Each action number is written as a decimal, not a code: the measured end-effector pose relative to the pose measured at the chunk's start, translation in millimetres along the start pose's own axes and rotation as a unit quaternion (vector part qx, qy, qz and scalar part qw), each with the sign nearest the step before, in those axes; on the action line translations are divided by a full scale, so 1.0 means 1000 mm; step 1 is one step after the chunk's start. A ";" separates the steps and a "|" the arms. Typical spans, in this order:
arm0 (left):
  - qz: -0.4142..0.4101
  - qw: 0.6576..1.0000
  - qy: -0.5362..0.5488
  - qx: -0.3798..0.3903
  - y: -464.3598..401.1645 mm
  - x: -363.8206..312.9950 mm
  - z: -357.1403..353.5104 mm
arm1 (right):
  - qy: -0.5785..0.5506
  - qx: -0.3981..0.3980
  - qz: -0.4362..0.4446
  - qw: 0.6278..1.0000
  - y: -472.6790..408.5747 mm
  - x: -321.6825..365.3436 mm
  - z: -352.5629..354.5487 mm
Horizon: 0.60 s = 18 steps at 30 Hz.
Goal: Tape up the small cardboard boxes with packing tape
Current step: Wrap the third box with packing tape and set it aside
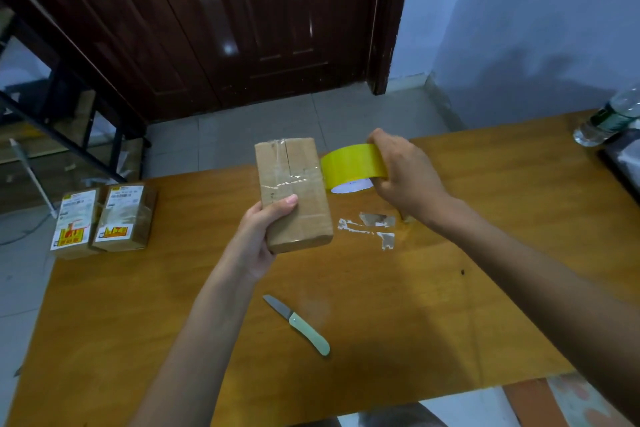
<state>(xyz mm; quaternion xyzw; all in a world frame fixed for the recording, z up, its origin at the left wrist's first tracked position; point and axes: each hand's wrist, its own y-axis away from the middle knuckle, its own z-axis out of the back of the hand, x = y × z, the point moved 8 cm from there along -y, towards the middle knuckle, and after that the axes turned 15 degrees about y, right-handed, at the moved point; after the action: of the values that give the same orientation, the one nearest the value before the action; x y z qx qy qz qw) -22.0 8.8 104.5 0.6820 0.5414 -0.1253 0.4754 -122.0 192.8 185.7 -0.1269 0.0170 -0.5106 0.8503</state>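
My left hand [263, 229] grips a small brown cardboard box [294, 194] by its lower left side and holds it tilted above the wooden table [485, 270]. Clear tape runs across the box's upper face. My right hand [405, 177] holds a yellow roll of packing tape [353, 166] right beside the box's right edge, and a strip of tape stretches from the roll onto the box. Two more small boxes [100, 218] with white shipping labels lie side by side at the table's left edge.
A folding knife [299, 324] with a pale green handle lies open on the table in front of me. Torn tape scraps [374, 227] stick to the tabletop. A plastic water bottle [609, 118] lies at the far right. A dark door stands behind the table.
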 end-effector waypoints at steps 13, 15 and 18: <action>-0.046 0.989 -0.052 -0.127 -0.003 0.000 0.040 | 0.286 -0.126 0.065 0.948 0.003 0.008 0.057; -0.049 0.991 -0.052 -0.114 -0.001 -0.005 0.036 | 0.287 -0.114 0.058 0.949 0.000 0.003 0.052; -0.047 0.997 -0.024 -0.062 0.004 -0.014 0.020 | 0.284 -0.084 0.052 0.954 0.000 -0.007 0.030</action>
<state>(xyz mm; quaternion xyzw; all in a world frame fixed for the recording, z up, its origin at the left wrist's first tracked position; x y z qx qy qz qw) -17.1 -15.4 105.8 0.6215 0.5682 -0.1303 0.5234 -120.6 205.0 214.4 -0.0466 0.3068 -0.4774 0.8221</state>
